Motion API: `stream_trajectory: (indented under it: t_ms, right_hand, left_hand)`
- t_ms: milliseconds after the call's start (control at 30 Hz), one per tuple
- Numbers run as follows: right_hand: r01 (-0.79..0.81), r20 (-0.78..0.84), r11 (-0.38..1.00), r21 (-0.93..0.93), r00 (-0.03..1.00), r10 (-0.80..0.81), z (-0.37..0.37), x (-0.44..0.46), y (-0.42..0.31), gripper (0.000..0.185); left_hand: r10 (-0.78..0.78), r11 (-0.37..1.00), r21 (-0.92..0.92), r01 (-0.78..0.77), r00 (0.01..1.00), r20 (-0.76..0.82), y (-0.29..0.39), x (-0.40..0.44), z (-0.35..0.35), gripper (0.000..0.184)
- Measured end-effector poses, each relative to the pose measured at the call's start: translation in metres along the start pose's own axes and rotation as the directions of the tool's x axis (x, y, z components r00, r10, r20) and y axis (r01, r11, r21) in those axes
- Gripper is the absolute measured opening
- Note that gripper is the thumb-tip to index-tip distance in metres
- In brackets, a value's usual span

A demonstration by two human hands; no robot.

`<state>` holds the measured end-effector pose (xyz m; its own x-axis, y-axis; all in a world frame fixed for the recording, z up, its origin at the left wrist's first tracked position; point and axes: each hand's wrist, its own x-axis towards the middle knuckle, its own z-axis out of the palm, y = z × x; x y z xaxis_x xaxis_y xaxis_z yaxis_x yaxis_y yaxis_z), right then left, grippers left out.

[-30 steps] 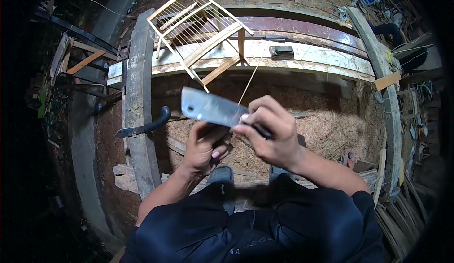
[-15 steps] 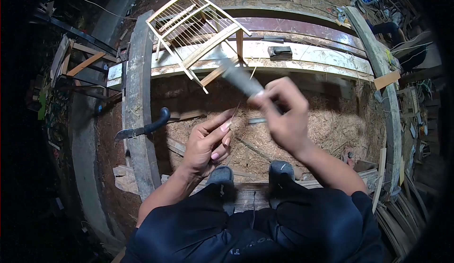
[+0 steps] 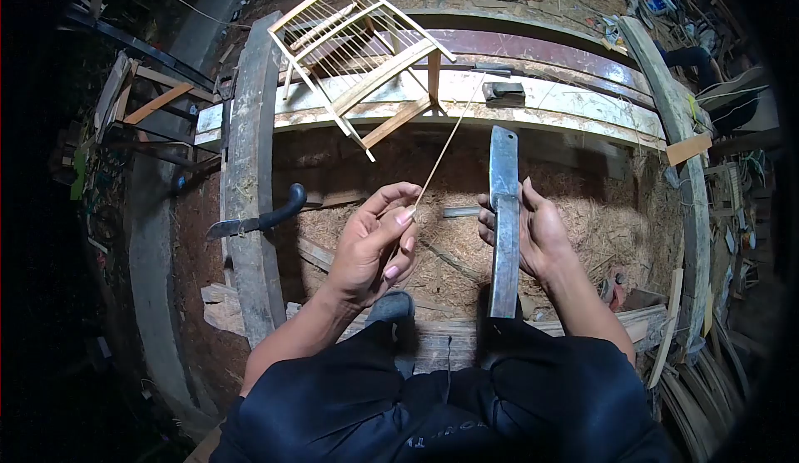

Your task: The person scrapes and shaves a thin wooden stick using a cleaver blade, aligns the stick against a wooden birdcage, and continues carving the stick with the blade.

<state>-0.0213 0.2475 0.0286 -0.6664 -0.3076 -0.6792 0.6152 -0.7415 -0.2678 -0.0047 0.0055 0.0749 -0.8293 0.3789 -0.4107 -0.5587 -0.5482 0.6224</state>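
Between the thumb and fingers of my left hand (image 3: pixel 374 242) is a thin bamboo stick (image 3: pixel 450 140), slanting up and to the right. My right hand (image 3: pixel 541 234) holds a long flat grey metal tool, like a narrow cleaver (image 3: pixel 504 238), upright with a small hole near its top. The fingers pass behind it and the thumb is raised along its right side. A wooden frame with thin bars, like a birdcage part (image 3: pixel 358 55), leans on the bench beyond my left hand.
A white plank (image 3: pixel 583 112) crosses ahead, bearing a dark block (image 3: pixel 504 94). A black-handled knife (image 3: pixel 262 220) rests on the left beam (image 3: pixel 248 147). Wood shavings (image 3: pixel 583 213) cover the ground. Another person's dark-clothed limb (image 3: pixel 691 54) shows at the upper right.
The metal tool has swung from slanting up-left to upright, and my right hand has moved right and lower, turning its palm. The stick in my left hand now shows at full length.
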Motion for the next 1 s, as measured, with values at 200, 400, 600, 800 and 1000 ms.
stream_trajectory:
  t_ms: [200, 400, 600, 800, 1000]
  right_hand:
    - [0.239, 0.291, 0.95, -0.199, 0.941, -0.175, 0.013, -0.013, 0.005, 0.048]
    - [0.829, 0.761, -0.146, -0.54, 0.406, -0.506, 0.041, -0.026, 0.022, 0.026]
    - [0.869, 0.811, -0.172, -0.464, 0.339, -0.477, 0.042, -0.019, 0.038, 0.022]
    - [0.877, 0.812, -0.198, -0.437, 0.29, -0.506, 0.044, -0.017, 0.037, 0.019]
    - [0.866, 0.793, -0.21, -0.454, 0.285, -0.538, 0.044, -0.018, 0.037, 0.018]
  left_hand:
    - [-0.002, 0.999, -0.037, 0.002, 1.0, -0.001, 0.0, 0.002, 0.0, 0.029]
    - [0.016, 0.999, -0.036, -0.018, 0.998, -0.058, -0.01, 0.001, -0.005, 0.04]
    - [0.093, 0.995, 0.023, -0.094, 0.995, 0.046, -0.015, 0.002, -0.011, 0.065]
    - [0.052, 0.998, -0.041, -0.052, 0.999, -0.004, -0.017, 0.0, -0.007, 0.059]
    - [0.067, 0.997, -0.018, -0.069, 0.995, -0.07, -0.021, 0.001, -0.004, 0.041]
